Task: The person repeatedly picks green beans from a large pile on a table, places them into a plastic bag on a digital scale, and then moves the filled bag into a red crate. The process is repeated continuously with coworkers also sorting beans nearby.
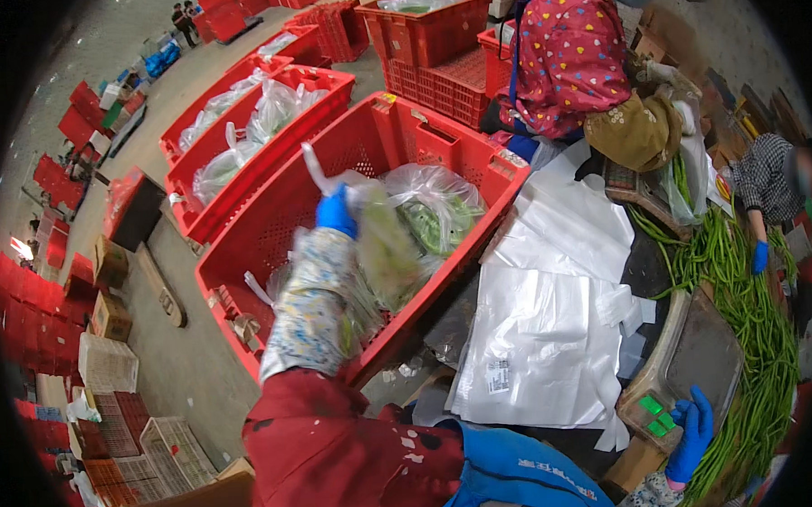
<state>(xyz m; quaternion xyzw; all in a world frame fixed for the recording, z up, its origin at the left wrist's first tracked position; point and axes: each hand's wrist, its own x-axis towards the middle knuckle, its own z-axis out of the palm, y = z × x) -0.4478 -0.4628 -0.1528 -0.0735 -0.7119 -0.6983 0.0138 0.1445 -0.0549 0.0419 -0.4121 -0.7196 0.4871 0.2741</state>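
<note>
My left hand [337, 214], in a blue glove, grips the twisted neck of a clear plastic bag of green vegetables [387, 254]. The bag, blurred, hangs inside a large red plastic crate [230, 261]. Beside it in the crate lies another knotted bag of green beans [438, 215]; further bags are partly covered by my arm. At the lower right, my right hand [692, 431], also gloved in blue, has its fingers apart and nothing visible in them. It is beside the green-lit display of a weighing scale [702, 349], close to a heap of long green beans [741, 313].
Flat plastic bags [545, 336] are stacked between the crate and the scale. Other red crates [285, 133] with filled bags stand behind. A co-worker in a red patterned top [567, 49] handles beans at a second scale [648, 199]. Another person [769, 176] is across the bean heap.
</note>
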